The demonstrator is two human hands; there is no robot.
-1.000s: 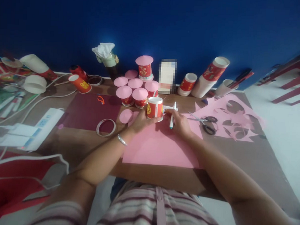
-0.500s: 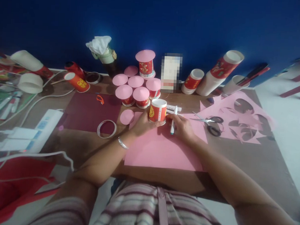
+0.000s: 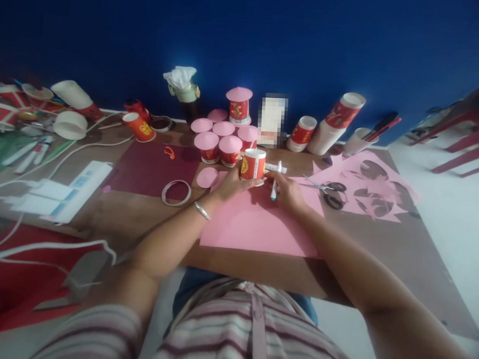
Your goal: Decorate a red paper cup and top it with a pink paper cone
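A short red paper cup point(image 3: 253, 166) with a white rim is gripped at its lower left by my left hand point(image 3: 235, 187), over the pink paper sheet point(image 3: 257, 228). Just right of the cup, my right hand point(image 3: 289, 194) is closed round a white marker point(image 3: 276, 181), which points up and away from me. A second marker point(image 3: 281, 169) lies behind that hand. The fingertips of my right hand are close to the cup; whether they touch it I cannot tell. Beside the sheet's left corner lies a pink paper disc point(image 3: 207, 177).
Several red cups topped with pink cones point(image 3: 230, 144) stand behind. Scissors point(image 3: 328, 188) and cut pink scraps point(image 3: 376, 180) lie right. Left are a tape roll point(image 3: 176, 192), a maroon sheet point(image 3: 148, 170) and a power strip point(image 3: 84, 191) with cables. Stacked cups point(image 3: 339, 125) stand by the blue wall.
My view has shifted a little, so the whole table sits differently in the picture. Both hands keep their hold on the cup and the marker, with hardly any movement between them.
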